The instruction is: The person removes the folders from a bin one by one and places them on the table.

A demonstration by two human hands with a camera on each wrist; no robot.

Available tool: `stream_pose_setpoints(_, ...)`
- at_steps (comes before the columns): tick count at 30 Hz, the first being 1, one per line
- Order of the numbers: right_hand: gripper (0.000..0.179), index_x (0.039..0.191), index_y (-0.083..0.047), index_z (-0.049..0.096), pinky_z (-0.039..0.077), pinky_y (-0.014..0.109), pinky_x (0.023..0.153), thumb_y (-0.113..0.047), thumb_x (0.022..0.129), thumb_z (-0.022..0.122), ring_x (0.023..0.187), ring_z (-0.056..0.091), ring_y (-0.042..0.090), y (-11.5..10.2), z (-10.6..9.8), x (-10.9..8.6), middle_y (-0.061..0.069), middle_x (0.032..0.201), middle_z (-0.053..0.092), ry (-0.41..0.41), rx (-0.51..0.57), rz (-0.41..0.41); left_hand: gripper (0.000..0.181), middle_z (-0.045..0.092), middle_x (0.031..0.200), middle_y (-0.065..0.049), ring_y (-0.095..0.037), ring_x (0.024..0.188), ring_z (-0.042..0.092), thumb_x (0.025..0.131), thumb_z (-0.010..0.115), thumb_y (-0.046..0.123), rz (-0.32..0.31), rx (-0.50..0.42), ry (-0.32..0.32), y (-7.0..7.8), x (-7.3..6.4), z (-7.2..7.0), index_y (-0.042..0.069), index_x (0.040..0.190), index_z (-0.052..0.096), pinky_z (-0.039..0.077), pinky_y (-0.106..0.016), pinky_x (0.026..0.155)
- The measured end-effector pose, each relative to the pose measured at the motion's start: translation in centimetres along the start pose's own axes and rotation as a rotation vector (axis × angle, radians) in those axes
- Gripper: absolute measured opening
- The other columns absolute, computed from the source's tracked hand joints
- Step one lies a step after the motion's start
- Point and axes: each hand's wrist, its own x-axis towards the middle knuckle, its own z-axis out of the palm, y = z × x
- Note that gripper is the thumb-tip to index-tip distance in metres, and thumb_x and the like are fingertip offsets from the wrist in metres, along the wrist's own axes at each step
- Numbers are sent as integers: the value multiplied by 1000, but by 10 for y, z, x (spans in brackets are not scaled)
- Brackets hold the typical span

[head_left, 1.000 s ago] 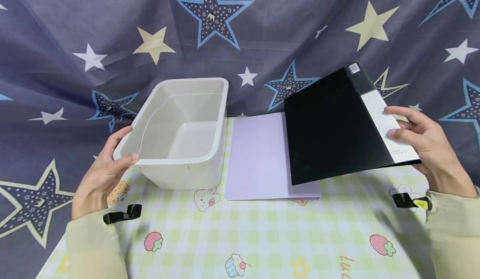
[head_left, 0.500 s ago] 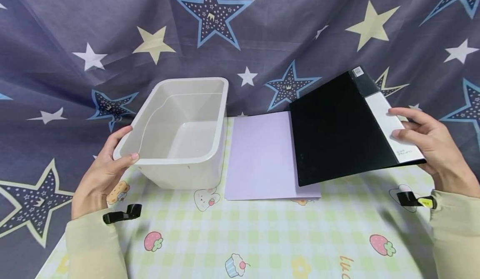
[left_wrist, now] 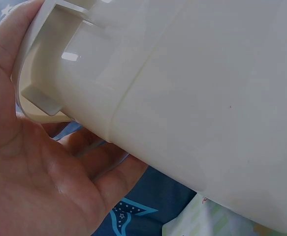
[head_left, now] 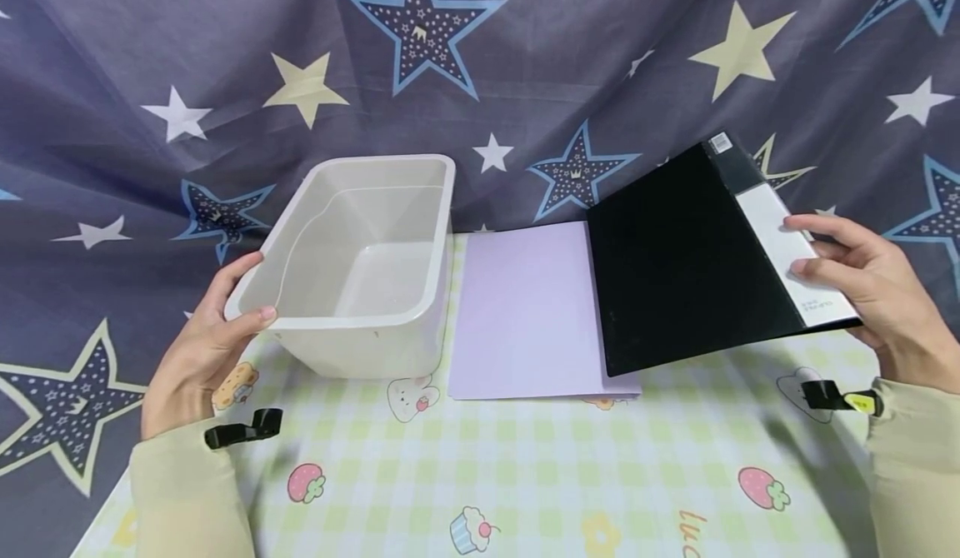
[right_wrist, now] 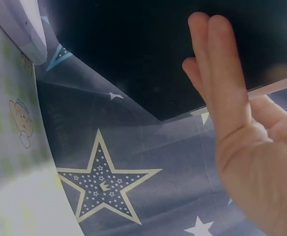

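My left hand (head_left: pixel 202 346) grips the front left corner of a light grey plastic bin (head_left: pixel 375 346), thumb on the rim. In the left wrist view, its fingers (left_wrist: pixel 121 177) curl under the bin's outer wall. On the right, my right hand (head_left: pixel 877 291) holds a black file folder (head_left: pixel 682 266) by its white-labelled spine, thumb on top and several fingers (right_wrist: pixel 227 73) against the underside. The folder tilts, its spine side raised off the table. Its left part overlaps a lilac folder (head_left: pixel 525 316) lying flat beside the bin; whether they touch I cannot tell.
A green checked cloth with printed strawberries covers the table (head_left: pixel 390 475). Behind it hangs a dark star-patterned curtain (head_left: pixel 525 58), close to the bin's far end. The bin's inside shows bare walls and floor.
My right hand has moved a little to the right with the black folder, uncovering more of the lilac folder. The left hand and the bin have stayed in place.
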Motion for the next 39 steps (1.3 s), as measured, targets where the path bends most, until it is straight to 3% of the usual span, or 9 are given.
stream_pose_setpoints(10, 49, 132, -4, 52, 49, 28, 43, 14, 87, 57, 55, 62, 11, -5, -8, -4, 2, 78, 68, 59, -225, 38, 75, 44, 131, -5, -12, 104, 55, 85, 54, -16, -1, -3, 7, -2, 0, 0, 15, 148, 27, 47, -20, 82)
stream_pose_setpoints(14, 50, 135, -11, 52, 46, 24, 47, 5, 89, 61, 71, 58, 5, -9, -12, -6, -6, 80, 68, 112, -495, 89, 75, 44, 131, -5, -12, 104, 54, 85, 54, -15, 1, -2, 10, -2, 0, 1, 15, 147, 27, 47, -19, 83)
stream_pose_setpoints(17, 50, 136, -17, 52, 31, 29, 33, -1, 90, 63, 70, 55, 4, -11, -15, -7, -11, 80, 68, 139, -627, 138, 74, 44, 131, -5, -13, 105, 54, 85, 54, -15, 7, -2, 8, -2, 1, 0, 15, 147, 27, 47, -20, 83)
stream_pose_setpoints(19, 50, 136, -18, 51, 20, 37, 30, -2, 90, 63, 69, 54, 4, -12, -17, -7, -10, 77, 67, 140, -633, 151, 74, 43, 131, -5, -13, 105, 54, 85, 54, -16, 9, -1, 7, -2, 1, 0, 14, 147, 27, 47, -19, 82)
stream_pose_setpoints(23, 51, 136, -17, 51, 28, 29, 35, -2, 89, 64, 77, 52, 3, -11, -22, -8, -8, 77, 67, 131, -636, 151, 75, 43, 131, -5, -13, 105, 54, 85, 54, -16, 3, 2, 8, -2, 1, -1, 15, 148, 27, 47, -19, 83)
stream_pose_setpoints(26, 51, 135, -12, 52, 45, 22, 46, 5, 88, 62, 74, 59, 5, -9, -27, -9, -4, 81, 69, 102, -475, 129, 75, 44, 131, -4, -13, 104, 55, 85, 54, -15, -5, 6, 12, -2, 1, -1, 16, 148, 27, 47, -19, 82)
stream_pose_setpoints(32, 48, 130, -3, 54, 45, 27, 39, 17, 87, 54, 49, 58, 12, -4, -36, -10, 2, 78, 66, 50, -218, 49, 74, 45, 131, -4, -13, 105, 54, 85, 54, -16, 2, -13, 12, -2, 1, 0, 15, 147, 29, 47, -20, 83)
stream_pose_setpoints(36, 47, 133, -9, 53, 24, 32, 29, 10, 90, 56, 36, 34, 13, -3, -41, -11, -5, 79, 64, 84, -386, 71, 74, 43, 132, -5, -13, 106, 54, 85, 53, -17, 10, -27, 5, -2, 1, 0, 15, 147, 28, 47, -20, 83)
stream_pose_setpoints(39, 49, 136, -16, 52, 24, 32, 32, 1, 91, 61, 43, 34, 10, -2, -43, -10, -11, 82, 66, 116, -555, 140, 74, 42, 133, -5, -13, 105, 54, 85, 53, -17, 11, -19, 2, -1, 1, 0, 15, 147, 28, 47, -20, 83)
